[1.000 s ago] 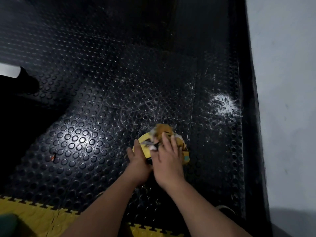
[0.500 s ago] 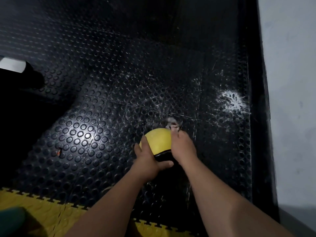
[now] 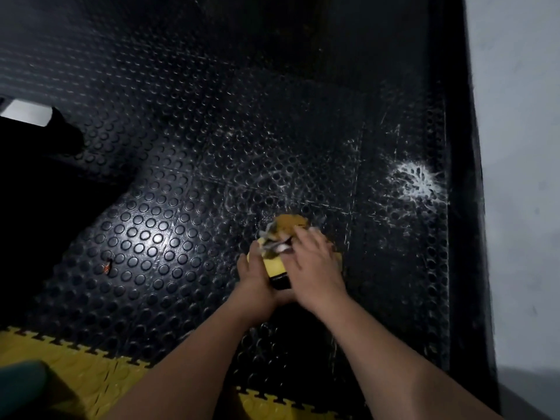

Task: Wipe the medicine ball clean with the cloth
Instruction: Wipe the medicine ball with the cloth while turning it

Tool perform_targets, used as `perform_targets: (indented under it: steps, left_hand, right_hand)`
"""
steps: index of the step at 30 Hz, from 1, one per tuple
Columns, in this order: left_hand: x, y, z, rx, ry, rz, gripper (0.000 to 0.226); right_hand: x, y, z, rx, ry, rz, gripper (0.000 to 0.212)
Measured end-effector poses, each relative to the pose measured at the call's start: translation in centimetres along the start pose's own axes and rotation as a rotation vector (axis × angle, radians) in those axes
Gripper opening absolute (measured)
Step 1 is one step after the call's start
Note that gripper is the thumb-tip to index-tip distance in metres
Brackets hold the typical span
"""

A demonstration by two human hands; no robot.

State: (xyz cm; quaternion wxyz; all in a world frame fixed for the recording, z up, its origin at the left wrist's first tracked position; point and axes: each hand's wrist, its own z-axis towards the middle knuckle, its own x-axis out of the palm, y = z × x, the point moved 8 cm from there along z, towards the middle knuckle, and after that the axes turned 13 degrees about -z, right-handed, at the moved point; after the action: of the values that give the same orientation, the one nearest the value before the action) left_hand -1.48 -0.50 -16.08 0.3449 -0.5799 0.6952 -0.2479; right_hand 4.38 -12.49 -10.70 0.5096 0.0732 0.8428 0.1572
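Note:
A yellow and black medicine ball (image 3: 274, 265) sits on the black studded floor mat (image 3: 188, 183) in front of me. My left hand (image 3: 257, 277) cups its left side and steadies it. My right hand (image 3: 315, 262) lies over the top right of the ball, fingers spread, and presses a patterned orange and white cloth (image 3: 286, 228) onto it. The cloth bunches out past my fingertips over the far side of the ball. Most of the ball is hidden under hands and cloth.
A white chalky smear (image 3: 416, 180) marks the mat to the right, near a grey wall (image 3: 515, 177). Yellow interlocking tiles (image 3: 75, 368) border the mat near me. A dark object (image 3: 45, 177) stands at the left, with a small orange scrap (image 3: 106, 267) beside it.
The cloth was behind the ball half a second ago, with the yellow top bare. My right hand has pulled it back over the top of the ball; my left hand stays on the left side.

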Motion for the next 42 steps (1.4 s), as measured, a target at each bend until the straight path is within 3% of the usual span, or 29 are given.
perform_targets:
  steps: [3,4,6,8,11,13,15,17,18,20,22,26,27,29,31,34,36,40,42]
  left_hand:
    - [0.7,-0.2,-0.1,-0.004,0.005,0.047,0.142]
    - [0.6,-0.3,0.0,-0.006,0.006,0.041,0.142]
    - [0.0,-0.1,0.4,0.019,-0.002,0.008,0.136]
    - [-0.4,0.2,0.6,0.025,0.003,-0.006,0.133]
    - [0.4,-0.1,0.4,0.012,0.014,0.038,0.142]
    - [0.8,-0.1,0.5,0.001,0.015,0.044,0.143]
    - [0.4,0.0,0.7,0.019,0.017,0.027,0.142]
    - [-0.2,0.2,0.6,0.042,0.018,0.027,0.141]
    - [-0.2,0.4,0.5,0.045,0.019,0.041,0.143]
    - [0.4,0.3,0.4,0.030,0.021,0.081,0.146]
    - [0.8,0.2,0.4,0.019,0.023,0.096,0.144]
    - [-0.1,0.4,0.5,0.041,0.028,0.048,0.144]
    - [0.0,0.5,0.5,0.039,0.032,0.060,0.145]
    - [0.6,0.2,0.3,0.036,0.027,0.131,0.145]
    - [1.2,-0.2,0.3,0.028,0.033,0.164,0.143]
    - [0.9,0.0,0.5,0.065,0.049,0.137,0.145]
    - [0.6,0.1,0.2,0.083,0.053,0.167,0.143]
    - [1.6,-0.7,-0.1,0.044,0.057,0.164,0.143]
    - [1.5,-0.5,0.3,0.038,0.068,0.149,0.144]
  right_hand:
    - [-0.9,-3.8,1.9,0.314,0.039,0.259,0.061]
    - [-1.1,-3.0,1.8,0.287,0.039,0.198,0.062]
    - [-0.6,0.4,0.4,0.049,0.013,-0.030,0.061]
    - [0.2,1.8,-0.8,-0.090,-0.015,-0.056,0.055]
    - [-0.6,-2.9,1.9,0.180,0.023,0.185,0.054]
    - [-1.2,-3.3,2.5,0.282,0.043,0.158,0.062]
    - [-0.8,-0.4,1.6,0.094,0.027,-0.065,0.059]
    - [-0.2,2.0,-0.2,-0.100,-0.033,-0.083,0.053]
    - [-0.3,1.3,-0.3,-0.085,-0.025,-0.023,0.051]
    - [-0.7,-2.5,1.4,0.158,0.009,0.151,0.052]
    - [-1.2,-3.6,2.4,0.287,0.034,0.160,0.059]
    - [-0.4,1.7,0.9,-0.075,-0.043,-0.080,0.053]
    - [-0.5,1.2,0.8,-0.070,-0.030,-0.035,0.050]
    - [-0.9,-2.0,2.3,0.125,0.017,0.090,0.048]
    - [-1.7,-2.9,3.2,0.228,0.045,0.075,0.055]
    - [-1.2,1.8,1.4,-0.066,0.019,-0.184,0.054]
    - [-0.7,3.0,-0.1,-0.194,0.015,-0.182,0.051]
    - [-2.3,-0.6,2.7,0.074,0.041,-0.081,0.051]
    - [-1.7,1.6,2.6,-0.020,0.053,-0.209,0.054]
